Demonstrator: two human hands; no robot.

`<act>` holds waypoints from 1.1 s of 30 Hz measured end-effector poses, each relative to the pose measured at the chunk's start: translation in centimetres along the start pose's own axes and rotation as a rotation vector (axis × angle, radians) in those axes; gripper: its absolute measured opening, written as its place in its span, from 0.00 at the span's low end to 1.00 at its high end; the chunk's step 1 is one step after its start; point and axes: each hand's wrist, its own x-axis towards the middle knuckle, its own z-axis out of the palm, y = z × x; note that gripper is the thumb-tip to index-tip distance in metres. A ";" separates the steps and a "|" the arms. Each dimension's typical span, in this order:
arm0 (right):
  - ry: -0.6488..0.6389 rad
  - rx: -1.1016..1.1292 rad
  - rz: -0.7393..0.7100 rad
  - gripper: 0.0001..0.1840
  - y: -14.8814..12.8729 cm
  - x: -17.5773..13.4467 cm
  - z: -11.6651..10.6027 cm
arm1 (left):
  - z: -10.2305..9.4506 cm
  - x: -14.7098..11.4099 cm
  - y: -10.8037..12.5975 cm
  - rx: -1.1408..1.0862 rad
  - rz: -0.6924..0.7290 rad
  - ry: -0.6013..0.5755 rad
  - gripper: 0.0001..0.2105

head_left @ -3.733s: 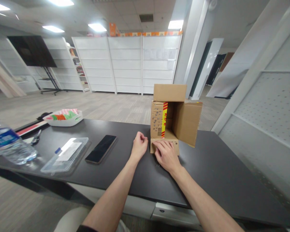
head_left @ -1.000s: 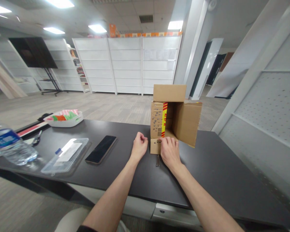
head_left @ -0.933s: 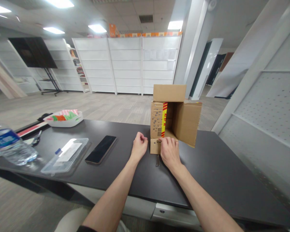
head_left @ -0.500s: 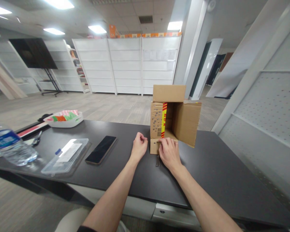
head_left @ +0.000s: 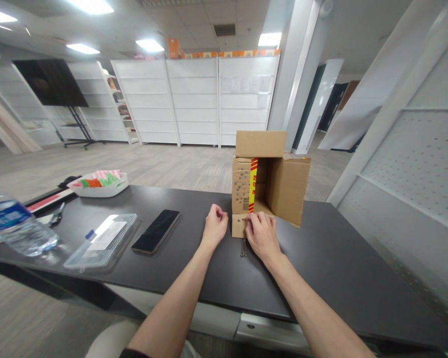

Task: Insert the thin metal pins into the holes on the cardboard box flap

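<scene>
An open cardboard box (head_left: 296, 191) stands on its side on the dark table, its flaps spread. Several round grey screw or nail heads (head_left: 242, 184) dot its left flap, and a few dark holes or heads mark the lower flap (head_left: 239, 229). My right hand (head_left: 262, 234) is at that lower flap, fingertips pinched against its face; what they grip is too small or hidden to name. Just left of the box, my left hand (head_left: 215, 226) rests closed, its fingers curled and their contents hidden. A few long thin screws or nails (head_left: 243, 247) lie below the lower flap.
To the left lie a black phone (head_left: 157, 231), a clear plastic case (head_left: 100, 243) and a water bottle (head_left: 17, 223) on its side. A white basket (head_left: 114, 189) with colourful cloth or wrappers sits at the far left. A perforated white panel (head_left: 425, 169) borders the right.
</scene>
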 end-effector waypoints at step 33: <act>0.111 0.106 -0.030 0.10 -0.1 0.0 -0.9 | 0.0 0.0 0.3 -0.036 -0.029 0.000 0.09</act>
